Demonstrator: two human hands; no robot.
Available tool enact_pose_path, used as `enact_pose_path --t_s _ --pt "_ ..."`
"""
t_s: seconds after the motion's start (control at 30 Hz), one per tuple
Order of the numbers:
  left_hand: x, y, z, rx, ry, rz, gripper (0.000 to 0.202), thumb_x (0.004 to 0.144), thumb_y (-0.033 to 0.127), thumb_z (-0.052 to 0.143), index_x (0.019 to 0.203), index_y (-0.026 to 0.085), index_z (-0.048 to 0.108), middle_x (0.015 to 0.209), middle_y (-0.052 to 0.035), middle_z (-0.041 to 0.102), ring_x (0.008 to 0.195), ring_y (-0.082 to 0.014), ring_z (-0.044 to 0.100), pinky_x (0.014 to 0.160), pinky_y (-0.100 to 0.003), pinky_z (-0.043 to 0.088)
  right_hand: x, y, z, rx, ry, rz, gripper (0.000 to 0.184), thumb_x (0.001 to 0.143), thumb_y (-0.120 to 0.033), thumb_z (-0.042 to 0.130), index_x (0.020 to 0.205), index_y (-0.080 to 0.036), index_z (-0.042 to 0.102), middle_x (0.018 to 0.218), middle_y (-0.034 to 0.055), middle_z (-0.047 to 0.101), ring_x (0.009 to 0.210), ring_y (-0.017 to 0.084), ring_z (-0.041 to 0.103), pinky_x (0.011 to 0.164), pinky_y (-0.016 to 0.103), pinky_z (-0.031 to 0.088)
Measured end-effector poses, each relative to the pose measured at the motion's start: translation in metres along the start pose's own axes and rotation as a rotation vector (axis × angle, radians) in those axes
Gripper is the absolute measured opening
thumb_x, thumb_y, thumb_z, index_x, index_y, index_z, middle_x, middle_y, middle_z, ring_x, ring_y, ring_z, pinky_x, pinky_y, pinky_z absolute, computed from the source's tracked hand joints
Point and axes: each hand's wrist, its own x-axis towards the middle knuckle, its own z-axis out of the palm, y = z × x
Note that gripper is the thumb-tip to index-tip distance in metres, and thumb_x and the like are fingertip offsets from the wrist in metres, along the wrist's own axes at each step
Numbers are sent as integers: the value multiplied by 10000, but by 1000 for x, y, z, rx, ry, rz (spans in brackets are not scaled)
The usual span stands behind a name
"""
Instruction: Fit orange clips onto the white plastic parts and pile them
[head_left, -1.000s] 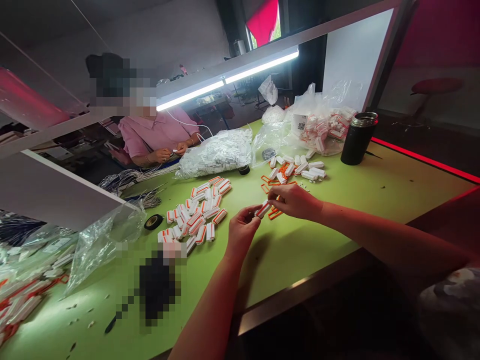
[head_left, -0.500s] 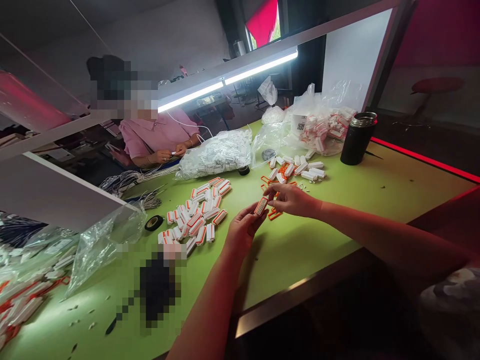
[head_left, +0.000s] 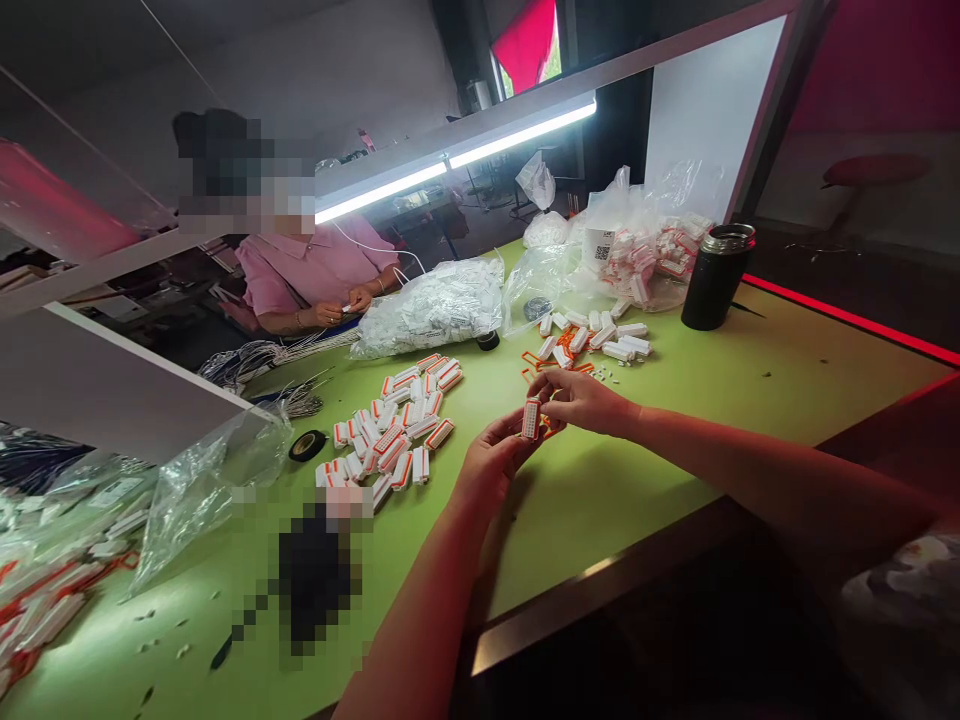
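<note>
My left hand (head_left: 501,452) is closed around a small white connector housing (head_left: 531,418) with an orange rim and rows of holes on its face, held tilted above the table. At its upper end, the bent fingers of my right hand (head_left: 574,398) are pinched together beside the housing; whatever is between their tips is too small to tell. Orange seal frames (head_left: 553,428) lie partly hidden behind my hands. To the left spreads a pile of white and orange connector housings (head_left: 394,440). Beyond my right hand are more white housings (head_left: 619,348) and tiny white bits (head_left: 600,373).
A black flask (head_left: 718,278) stands at the right. Plastic bags of parts (head_left: 435,305) lie along the back, near a tube lamp (head_left: 517,135). Black tape (head_left: 307,446) sits left of the pile. Across the table, a person in a pink top (head_left: 315,265) handles a small part.
The housing in my left hand has turned more upright and shifted slightly right and down. My right hand stays at its upper end, moved very little.
</note>
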Motion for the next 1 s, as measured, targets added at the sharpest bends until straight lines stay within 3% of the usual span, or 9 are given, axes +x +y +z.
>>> enact_pose_path --t_s 0.23,0.53,0.67,1.0 --pt "-3 3 2 -9 -13 -6 456 566 77 750 1017 149 753 964 -63 774 924 -217 723 1070 -421 441 0 -1 -2 31 -32 -34 198 735 -201 600 927 -162 580 767 -21 583 589 98 613 548 218 505" --pt "-2 4 1 -9 -32 -5 437 586 127 742 1023 123 747 981 -91 771 975 -247 715 1047 -414 463 1 3 0 66 20 -24 215 694 -197 600 905 -159 577 728 -28 598 573 94 611 530 204 494" --pt "-1 4 -1 17 17 -17 386 631 233 780 998 120 743 924 -98 773 899 -234 728 962 -409 518 0 0 1 61 -9 -18 210 691 -196 611 896 -157 591 731 -22 614 601 90 609 553 197 507" --pt "-3 3 -1 212 92 75 456 556 356 859 944 130 779 814 -75 773 733 -197 720 858 -389 566 -2 0 -1 80 -102 21 202 725 -263 665 892 -161 616 735 -15 651 644 111 653 612 225 554"
